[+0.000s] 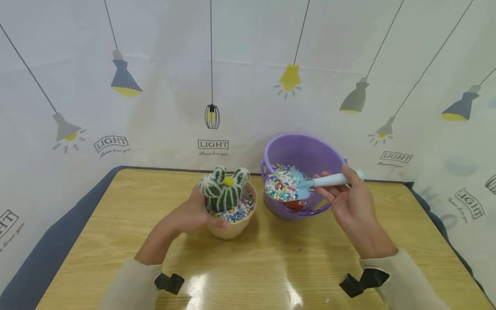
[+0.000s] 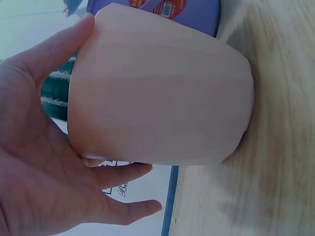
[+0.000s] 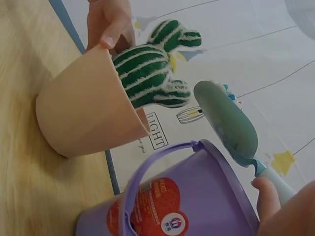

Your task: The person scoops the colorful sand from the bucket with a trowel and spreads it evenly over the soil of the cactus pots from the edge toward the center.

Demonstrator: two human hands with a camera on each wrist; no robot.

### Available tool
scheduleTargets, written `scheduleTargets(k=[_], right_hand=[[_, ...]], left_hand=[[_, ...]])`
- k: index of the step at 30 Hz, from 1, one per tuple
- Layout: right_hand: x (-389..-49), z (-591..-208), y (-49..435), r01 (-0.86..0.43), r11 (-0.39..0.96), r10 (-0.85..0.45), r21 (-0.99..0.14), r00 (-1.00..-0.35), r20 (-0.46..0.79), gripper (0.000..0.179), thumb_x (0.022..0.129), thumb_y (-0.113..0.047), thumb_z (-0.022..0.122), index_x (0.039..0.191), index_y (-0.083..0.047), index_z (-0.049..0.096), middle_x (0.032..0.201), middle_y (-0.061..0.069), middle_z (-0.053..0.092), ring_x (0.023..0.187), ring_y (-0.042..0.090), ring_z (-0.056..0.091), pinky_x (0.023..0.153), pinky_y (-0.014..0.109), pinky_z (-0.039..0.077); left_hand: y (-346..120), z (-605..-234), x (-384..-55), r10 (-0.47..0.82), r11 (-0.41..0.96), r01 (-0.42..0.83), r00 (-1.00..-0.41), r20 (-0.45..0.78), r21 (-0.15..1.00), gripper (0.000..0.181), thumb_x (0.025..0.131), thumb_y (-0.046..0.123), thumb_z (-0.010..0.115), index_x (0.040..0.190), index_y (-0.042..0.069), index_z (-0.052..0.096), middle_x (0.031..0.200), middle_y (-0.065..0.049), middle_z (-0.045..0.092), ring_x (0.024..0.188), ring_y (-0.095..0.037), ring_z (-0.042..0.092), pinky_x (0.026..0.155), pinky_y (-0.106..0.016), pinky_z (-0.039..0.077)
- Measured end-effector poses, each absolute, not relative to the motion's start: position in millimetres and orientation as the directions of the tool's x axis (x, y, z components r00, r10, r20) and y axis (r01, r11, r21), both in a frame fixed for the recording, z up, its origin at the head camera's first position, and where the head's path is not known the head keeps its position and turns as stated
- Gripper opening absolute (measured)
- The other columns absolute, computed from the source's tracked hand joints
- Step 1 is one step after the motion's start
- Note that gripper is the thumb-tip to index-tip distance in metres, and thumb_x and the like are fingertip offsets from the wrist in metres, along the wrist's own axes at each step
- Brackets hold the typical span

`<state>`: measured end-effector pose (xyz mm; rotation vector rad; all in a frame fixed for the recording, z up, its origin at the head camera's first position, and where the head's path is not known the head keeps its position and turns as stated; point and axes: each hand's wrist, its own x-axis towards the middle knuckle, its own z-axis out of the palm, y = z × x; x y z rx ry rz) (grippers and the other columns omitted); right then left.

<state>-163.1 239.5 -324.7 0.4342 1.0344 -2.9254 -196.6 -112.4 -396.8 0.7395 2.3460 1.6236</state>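
My left hand (image 1: 190,214) grips a peach-coloured flower pot (image 2: 162,93) by its rim, thumb on the near side. Inside the pot a green toy cactus (image 3: 145,73) with white stripes and a yellow top leans left, with multicoloured pebbles (image 1: 242,211) around its base. Over the purple bucket (image 1: 304,144), my right hand (image 1: 358,204) holds a light blue scoop (image 1: 329,180) by the handle. Its blade is heaped with small coloured pebbles (image 1: 280,185). In the right wrist view the blade's underside shows above the bucket rim, near the cactus.
More pebbles lie inside the bucket, whose handle (image 3: 140,167) hangs down at the front beside a red label (image 3: 160,204). The pot and bucket stand side by side on a wooden table (image 1: 128,206). Behind it hangs a lamp-printed cloth (image 1: 162,107).
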Motion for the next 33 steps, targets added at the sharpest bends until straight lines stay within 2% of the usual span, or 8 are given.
scheduleTargets(k=[6, 10, 13, 16, 20, 24, 29, 33], right_hand=[[-156, -329, 227, 0.092, -0.770, 0.097, -0.631, -0.961, -0.258, 0.064, 0.099, -0.021, 0.056, 0.144, -0.031, 0.012, 0.110, 0.018, 0.051, 0.099, 0.034, 0.068, 0.083, 0.046, 0.056], [-153, -331, 219, 0.058, -0.755, 0.122, -0.653, -0.966, -0.227, 0.050, 0.099, -0.021, 0.057, 0.134, -0.022, 0.021, 0.098, 0.017, 0.058, 0.091, 0.033, 0.071, 0.079, 0.045, 0.057], [-152, -332, 213, 0.030, -0.742, 0.140, -0.670, -0.970, -0.198, 0.037, 0.099, -0.021, 0.057, 0.123, -0.016, 0.028, 0.088, 0.017, 0.062, 0.083, 0.031, 0.072, 0.078, 0.046, 0.057], [-150, -333, 207, 0.011, -0.728, 0.160, -0.685, -0.970, -0.185, 0.030, 0.099, -0.022, 0.056, 0.117, -0.012, 0.033, 0.082, 0.016, 0.065, 0.079, 0.030, 0.072, 0.078, 0.047, 0.057], [-149, -334, 201, -0.024, -0.706, 0.202, -0.708, -0.965, -0.169, 0.027, 0.099, -0.022, 0.057, 0.112, -0.008, 0.038, 0.078, 0.014, 0.067, 0.076, 0.029, 0.072, 0.078, 0.046, 0.056], [-149, -334, 197, -0.042, -0.690, 0.223, -0.723, -0.962, -0.157, 0.026, 0.098, -0.022, 0.059, 0.110, -0.007, 0.041, 0.078, 0.013, 0.066, 0.075, 0.028, 0.072, 0.077, 0.047, 0.056], [-148, -335, 194, -0.057, -0.676, 0.218, -0.735, -0.968, -0.125, 0.027, 0.098, -0.021, 0.059, 0.110, -0.005, 0.041, 0.079, 0.015, 0.068, 0.079, 0.030, 0.073, 0.078, 0.048, 0.056], [-148, -336, 194, -0.070, -0.663, 0.200, -0.746, -0.976, -0.086, 0.030, 0.098, -0.021, 0.059, 0.112, -0.004, 0.039, 0.081, 0.016, 0.069, 0.081, 0.031, 0.073, 0.080, 0.047, 0.055]], left_hand=[[-121, -396, -199, 0.524, 0.296, 0.184, -0.852, 0.002, 0.937, 0.119, 0.061, 0.015, 0.091, 0.153, 0.023, 0.015, 0.150, -0.009, 0.031, 0.137, -0.032, 0.035, 0.116, -0.053, 0.024], [-128, -396, -201, 0.551, 0.304, 0.142, -0.833, -0.052, 0.942, 0.126, 0.065, 0.017, 0.090, 0.155, 0.027, 0.002, 0.153, -0.010, 0.027, 0.138, -0.034, 0.034, 0.115, -0.054, 0.023], [-130, -397, -205, 0.601, 0.235, 0.149, -0.799, -0.023, 0.960, 0.124, 0.065, 0.013, 0.089, 0.155, 0.031, 0.005, 0.154, -0.007, 0.030, 0.139, -0.033, 0.034, 0.116, -0.055, 0.022], [-131, -395, -207, 0.611, 0.235, 0.151, -0.791, -0.026, 0.960, 0.127, 0.063, 0.014, 0.090, 0.155, 0.035, 0.005, 0.155, -0.005, 0.029, 0.140, -0.031, 0.032, 0.116, -0.055, 0.019], [-133, -392, -208, 0.575, 0.359, 0.110, -0.808, -0.127, 0.927, 0.129, 0.064, 0.022, 0.089, 0.156, 0.024, 0.000, 0.157, -0.012, 0.025, 0.143, -0.035, 0.026, 0.116, -0.057, 0.017], [-134, -394, -210, 0.559, 0.403, 0.055, -0.805, -0.198, 0.914, 0.126, 0.065, 0.021, 0.087, 0.155, 0.011, 0.000, 0.158, -0.018, 0.020, 0.144, -0.037, 0.021, 0.117, -0.055, 0.014], [-131, -396, -200, 0.545, 0.348, 0.092, -0.830, -0.121, 0.933, 0.118, 0.069, 0.014, 0.084, 0.154, 0.015, 0.002, 0.152, -0.015, 0.027, 0.140, -0.035, 0.030, 0.116, -0.053, 0.022], [-118, -397, -187, 0.492, 0.301, 0.240, -0.868, 0.065, 0.923, 0.102, 0.071, 0.019, 0.086, 0.149, 0.016, 0.021, 0.144, -0.013, 0.036, 0.134, -0.032, 0.039, 0.113, -0.051, 0.031]])
